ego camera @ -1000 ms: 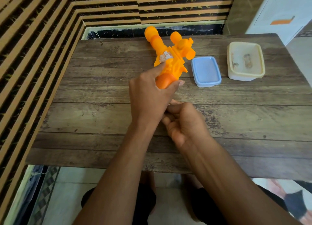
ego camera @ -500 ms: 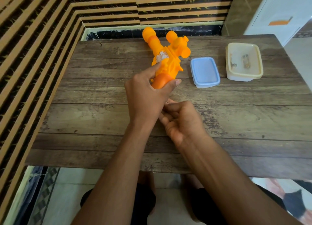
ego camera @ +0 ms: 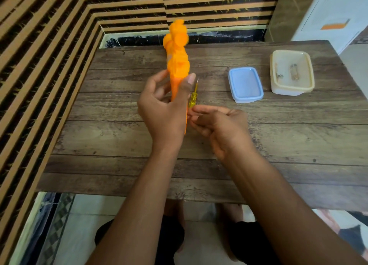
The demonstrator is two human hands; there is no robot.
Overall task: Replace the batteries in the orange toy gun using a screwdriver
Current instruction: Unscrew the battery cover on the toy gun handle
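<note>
1. The left hand [ego camera: 165, 113] gripped the orange toy gun [ego camera: 177, 61] by its lower end, above the tabletop [ego camera: 119, 141].
2. The right hand [ego camera: 221, 129] pinched the yellow screwdriver [ego camera: 193, 99] just beside it, tip pointing away.
3. To my eye, the gun needed steadying first, then the tip seated squarely in the screw.

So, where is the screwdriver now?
Head view, centre: the right hand pinches the screwdriver by its handle, tip pointing away, just right of the orange toy gun in the left hand.
</note>
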